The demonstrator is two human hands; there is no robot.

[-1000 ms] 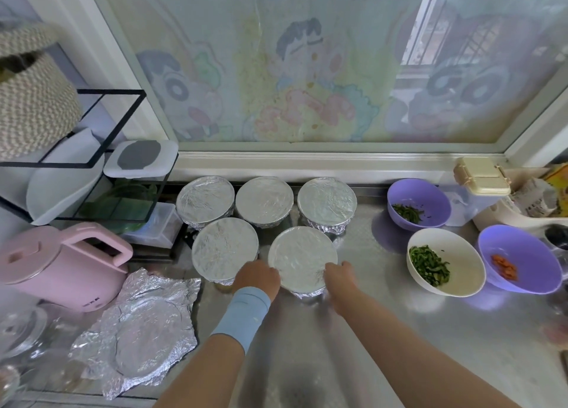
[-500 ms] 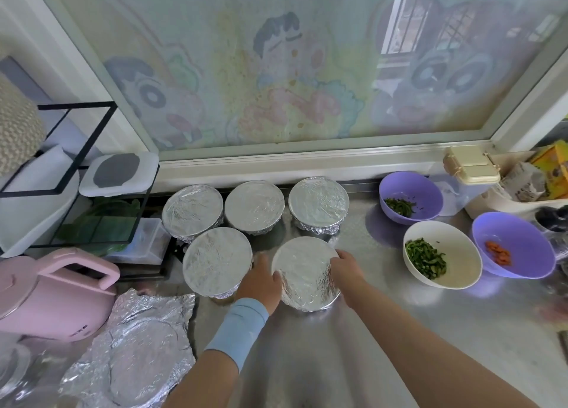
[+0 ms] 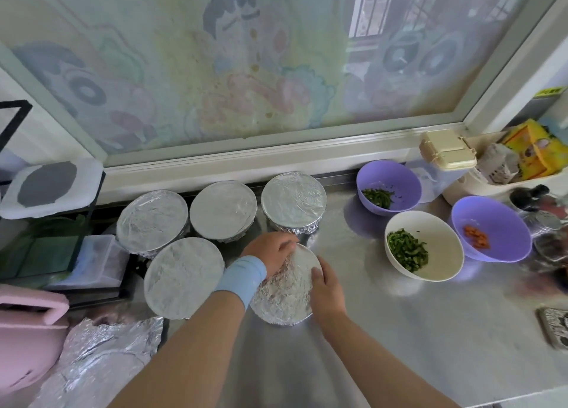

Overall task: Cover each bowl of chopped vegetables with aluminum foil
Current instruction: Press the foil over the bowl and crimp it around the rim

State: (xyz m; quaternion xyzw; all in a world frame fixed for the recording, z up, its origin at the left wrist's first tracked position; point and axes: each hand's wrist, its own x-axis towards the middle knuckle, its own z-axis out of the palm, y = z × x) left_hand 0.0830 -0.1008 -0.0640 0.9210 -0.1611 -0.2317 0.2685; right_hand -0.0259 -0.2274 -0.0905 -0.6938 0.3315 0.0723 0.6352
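Head view: left hand (image 3: 270, 249) and right hand (image 3: 327, 288) clasp opposite rims of the foil-covered bowl (image 3: 285, 294), front-centre on the surface (image 3: 399, 331). Best crimp the foil snugly under the rim all round, keeping the bowl level so nothing tips out.
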